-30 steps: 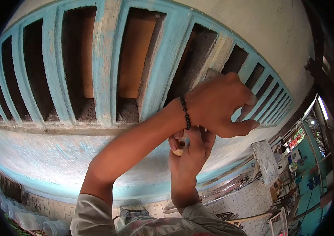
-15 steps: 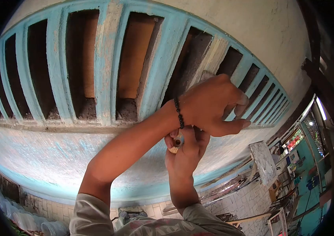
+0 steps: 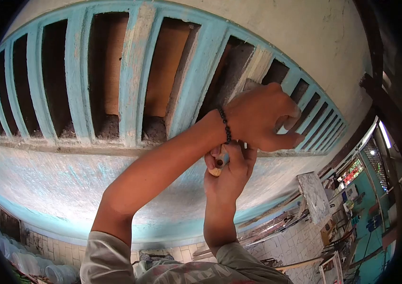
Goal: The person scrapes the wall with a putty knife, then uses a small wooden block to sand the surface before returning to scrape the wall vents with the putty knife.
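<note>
My right hand (image 3: pixel 231 170) is wrapped around the light wooden handle of a scraper-like tool (image 3: pixel 217 171), with a hole in the handle's end. Most of the tool is hidden behind my left wrist. My left hand (image 3: pixel 265 118) crosses above it, against the slatted vent, with a black bead bracelet (image 3: pixel 224 125) on the wrist. Its fingers are curled and the thumb is held apart; what lies under the palm is hidden. A flat grey edge (image 3: pixel 252 84) shows above the knuckles, by a bare, scraped slat (image 3: pixel 260 61).
Turquoise vent slats (image 3: pixel 77 80) with worn paint run across the wall, above a ledge (image 3: pixel 68 149). Clear plastic containers (image 3: pixel 61 272) stand at lower left. A marbled board (image 3: pixel 314 194), wooden frames and clutter lie at right on a tiled floor (image 3: pixel 286 246).
Both hands have shifted slightly up and to the right together, the tool handle moving with them. The grip of my right hand looks the same.
</note>
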Available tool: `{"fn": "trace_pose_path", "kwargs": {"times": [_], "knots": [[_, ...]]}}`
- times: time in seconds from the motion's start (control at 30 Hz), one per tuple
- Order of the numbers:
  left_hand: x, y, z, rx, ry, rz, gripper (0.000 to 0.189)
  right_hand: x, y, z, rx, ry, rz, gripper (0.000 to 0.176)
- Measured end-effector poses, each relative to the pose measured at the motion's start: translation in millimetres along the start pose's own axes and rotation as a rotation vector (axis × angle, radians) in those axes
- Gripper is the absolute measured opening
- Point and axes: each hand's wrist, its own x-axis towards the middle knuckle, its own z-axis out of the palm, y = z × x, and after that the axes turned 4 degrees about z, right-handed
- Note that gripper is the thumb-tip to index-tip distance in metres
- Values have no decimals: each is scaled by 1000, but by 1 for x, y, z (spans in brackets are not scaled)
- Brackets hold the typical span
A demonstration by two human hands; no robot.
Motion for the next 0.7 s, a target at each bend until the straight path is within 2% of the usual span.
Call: {"fn": "trace_pose_path", "kwargs": {"times": [0.17, 0.33, 0.43, 0.57, 0.63, 0.7], "knots": [[-7, 5, -1, 28, -77, -47, 35, -6, 4, -6, 7, -23, -6, 14], [0, 0, 1, 0, 8, 12, 33, -1, -1, 13, 14, 90, -20, 15], [-13, 0, 3, -33, 3, -2, 31, -6, 10, -14, -81, -107, -17, 26], [-8, -4, 2, 18, 7, 56, 30, -5, 5, -9, -73, -29, 5, 24], [4, -3, -5, 44, -10, 16, 38, 3, -2, 4, -29, 32, 5, 18], [5, 5, -8, 50, -42, -58, 41, 4, 0, 4, -8, -1, -11, 19]]}}
